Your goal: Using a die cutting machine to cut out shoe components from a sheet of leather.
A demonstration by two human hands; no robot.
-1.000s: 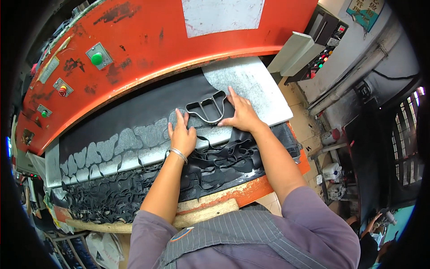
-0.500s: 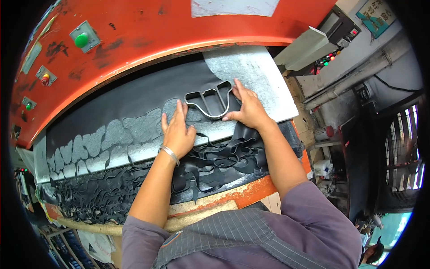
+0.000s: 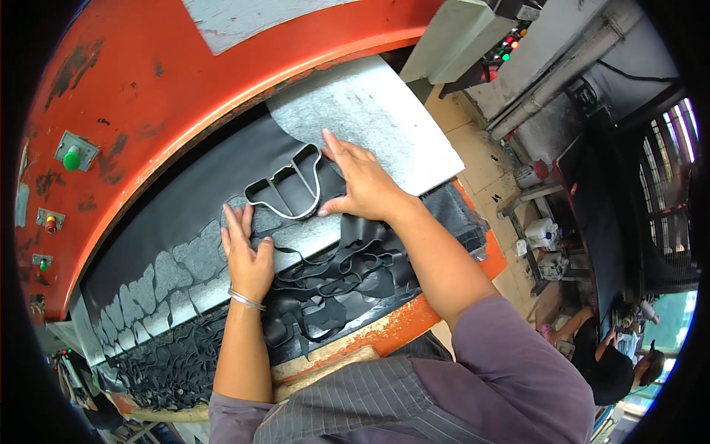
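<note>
A metal cutting die [image 3: 285,185], a rounded outline with two crossbars, lies on a sheet of black leather [image 3: 185,185]. My right hand [image 3: 362,181] is at the die's right end, thumb and forefinger spread wide near its edge. Fairly straight, with the thumb apart, the fingers of my left hand [image 3: 248,259] rest near the die's left corner. Beneath the leather is a pale cutting board [image 3: 403,122], showing through a row of cut-out gaps left of the die. Dark leather scraps [image 3: 355,259] heap along the board's near edge.
An orange-red press [image 3: 140,126] with a green button [image 3: 72,157] rises behind the board. A grey box-like part [image 3: 451,44] stands by lit coloured lamps at the upper right. Another person [image 3: 603,362] in black is at the far lower right.
My view has turned, so the press, board and hands sit further left in the picture and more tilted. The die keeps its place on the leather; both hands stay beside it.
</note>
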